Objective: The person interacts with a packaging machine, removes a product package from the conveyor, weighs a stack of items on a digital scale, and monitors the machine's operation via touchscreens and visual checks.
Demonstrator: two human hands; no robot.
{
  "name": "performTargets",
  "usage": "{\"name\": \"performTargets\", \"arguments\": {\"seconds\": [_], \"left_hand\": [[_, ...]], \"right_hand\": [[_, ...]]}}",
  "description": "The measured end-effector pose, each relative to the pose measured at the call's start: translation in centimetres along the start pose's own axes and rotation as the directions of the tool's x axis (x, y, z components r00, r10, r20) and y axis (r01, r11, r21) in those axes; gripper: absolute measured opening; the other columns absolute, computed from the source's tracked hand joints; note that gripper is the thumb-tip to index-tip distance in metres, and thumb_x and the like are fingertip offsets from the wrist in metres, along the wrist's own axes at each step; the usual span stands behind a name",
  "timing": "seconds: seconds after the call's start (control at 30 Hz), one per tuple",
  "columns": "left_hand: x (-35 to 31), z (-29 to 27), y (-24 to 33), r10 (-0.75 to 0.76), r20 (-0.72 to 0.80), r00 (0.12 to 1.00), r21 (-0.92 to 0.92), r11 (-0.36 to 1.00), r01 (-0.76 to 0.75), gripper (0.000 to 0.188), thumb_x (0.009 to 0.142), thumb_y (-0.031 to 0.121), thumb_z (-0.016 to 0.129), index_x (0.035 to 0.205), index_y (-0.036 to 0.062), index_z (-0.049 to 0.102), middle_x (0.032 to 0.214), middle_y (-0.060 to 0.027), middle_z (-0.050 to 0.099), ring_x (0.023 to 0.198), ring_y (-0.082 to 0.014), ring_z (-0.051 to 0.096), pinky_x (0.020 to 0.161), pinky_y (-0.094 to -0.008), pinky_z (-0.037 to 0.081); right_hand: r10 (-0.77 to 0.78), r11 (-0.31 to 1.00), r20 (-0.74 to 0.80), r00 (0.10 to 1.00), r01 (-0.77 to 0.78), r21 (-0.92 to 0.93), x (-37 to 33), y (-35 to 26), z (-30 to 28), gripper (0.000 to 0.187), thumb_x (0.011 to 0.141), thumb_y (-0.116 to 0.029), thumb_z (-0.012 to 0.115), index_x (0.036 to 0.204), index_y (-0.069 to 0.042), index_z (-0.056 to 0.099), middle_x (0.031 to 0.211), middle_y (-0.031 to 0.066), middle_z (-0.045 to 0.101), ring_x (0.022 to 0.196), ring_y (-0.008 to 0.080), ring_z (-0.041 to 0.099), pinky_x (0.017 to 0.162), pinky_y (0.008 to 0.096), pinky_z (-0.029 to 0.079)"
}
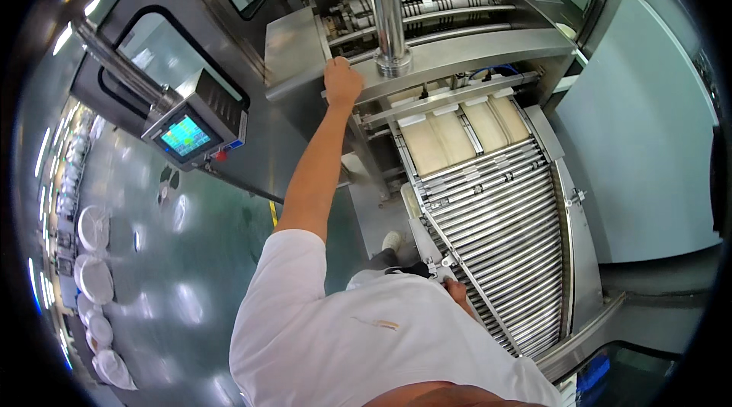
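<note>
My left arm reaches forward, and my left hand (343, 83) is closed at the left part of a steel crossbeam (465, 56), its fingers curled over the beam. Low beside my shirt, my right hand (456, 291) rests closed at the left side rail of a roller conveyor (503, 232); my body hides part of it, and I cannot make out what its fingers grip. Pale cream slabs (438, 144) lie side by side at the far end of the rollers, under the beam, apart from both hands.
A control panel with a lit screen (185, 136) and red button hangs on a steel arm at left. Behind the beam sits a banded drum (419, 1). A steel post (385, 11) rises from the beam. A pale panel (640, 140) stands right. White-covered round things (94, 279) line the far left.
</note>
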State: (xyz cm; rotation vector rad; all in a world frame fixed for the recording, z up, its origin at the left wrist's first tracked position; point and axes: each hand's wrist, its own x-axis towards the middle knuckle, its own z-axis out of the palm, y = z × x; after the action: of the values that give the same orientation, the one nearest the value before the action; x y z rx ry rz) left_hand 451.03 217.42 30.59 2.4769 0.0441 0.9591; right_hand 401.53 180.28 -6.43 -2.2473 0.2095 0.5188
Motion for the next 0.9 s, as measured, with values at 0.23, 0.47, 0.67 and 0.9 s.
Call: {"name": "performTargets", "arguments": {"seconds": [0.23,0.47,0.67,0.9], "left_hand": [[0.0,-0.6,0.7,-0.021,0.036,0.999,0.043,0.999,0.019,0.014,0.084,0.004,0.058,0.098,0.0000,0.057,0.103,-0.0209,0.054,0.099,-0.0408,0.054,0.086,-0.0500,0.046],[-0.2,-0.6,0.7,-0.027,0.032,0.999,0.009,1.000,0.027,0.010,0.085,0.002,0.057,0.094,0.0000,0.053,0.101,-0.0212,0.053,0.099,-0.0411,0.052,0.087,-0.0513,0.046],[0.0,-0.4,0.7,0.033,-0.034,0.999,0.011,0.999,-0.033,0.014,0.082,0.003,0.058,0.096,0.0007,0.055,0.102,-0.0212,0.054,0.099,-0.0421,0.052,0.086,-0.0517,0.045],[0.0,-0.4,0.2,0.010,-0.014,1.000,-0.001,1.000,-0.010,0.017,0.081,0.003,0.059,0.097,0.0012,0.057,0.102,-0.0212,0.055,0.100,-0.0416,0.054,0.087,-0.0513,0.045]], "right_hand": [[-0.011,0.982,-0.014,1.000,0.013,0.186,0.1,1.1,0.7,0.022,0.089,-0.030,0.057,0.085,-0.010,0.065,0.074,0.0120,0.071,0.073,0.0314,0.071,0.066,0.0451,0.054],[0.272,0.887,0.086,0.958,-0.285,0.363,-0.3,-1.2,-0.4,0.041,0.097,-0.035,0.048,0.076,-0.010,0.074,0.076,0.0102,0.073,0.071,0.0254,0.070,0.071,0.0357,0.054],[0.048,0.946,-0.021,0.999,-0.038,0.323,1.2,3.5,2.4,0.040,0.092,-0.034,0.056,0.073,-0.004,0.073,0.068,0.0089,0.070,0.061,0.0186,0.066,0.063,0.0341,0.053],[0.039,0.949,-0.046,0.998,-0.023,0.314,0.6,2.4,2.0,0.043,0.093,-0.033,0.055,0.072,-0.001,0.075,0.066,0.0099,0.070,0.059,0.0191,0.065,0.062,0.0340,0.053]]}}
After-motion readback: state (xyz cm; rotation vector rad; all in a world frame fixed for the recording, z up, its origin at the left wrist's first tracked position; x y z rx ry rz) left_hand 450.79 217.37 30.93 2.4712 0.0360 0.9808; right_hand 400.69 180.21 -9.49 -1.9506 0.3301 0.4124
